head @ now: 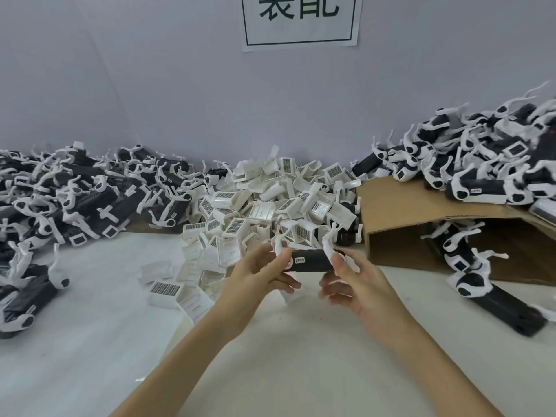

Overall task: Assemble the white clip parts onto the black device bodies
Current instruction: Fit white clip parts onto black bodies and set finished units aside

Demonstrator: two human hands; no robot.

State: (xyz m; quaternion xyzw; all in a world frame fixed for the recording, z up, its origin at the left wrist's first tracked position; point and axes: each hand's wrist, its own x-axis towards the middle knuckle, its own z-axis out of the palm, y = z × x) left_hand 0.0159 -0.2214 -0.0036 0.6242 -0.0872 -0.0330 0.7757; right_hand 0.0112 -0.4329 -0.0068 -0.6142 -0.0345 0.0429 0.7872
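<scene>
I hold one black device body [313, 260] level above the table, between both hands. My left hand [261, 275] pinches its left end, thumb on top beside a small label. My right hand [358, 284] grips the right end, where a white curved piece [329, 242] sticks up. Another white curved piece [279, 240] rises at the left end. Just behind lies a heap of loose white clip parts [270, 203], many with dark grid faces.
A pile of black-and-white device bodies [75, 191] fills the left side. A second pile [487, 164] lies on an overturned cardboard box [400, 212] at the right, with more units [496, 296] spilling beside it. A paper sign [301, 22] hangs on the wall.
</scene>
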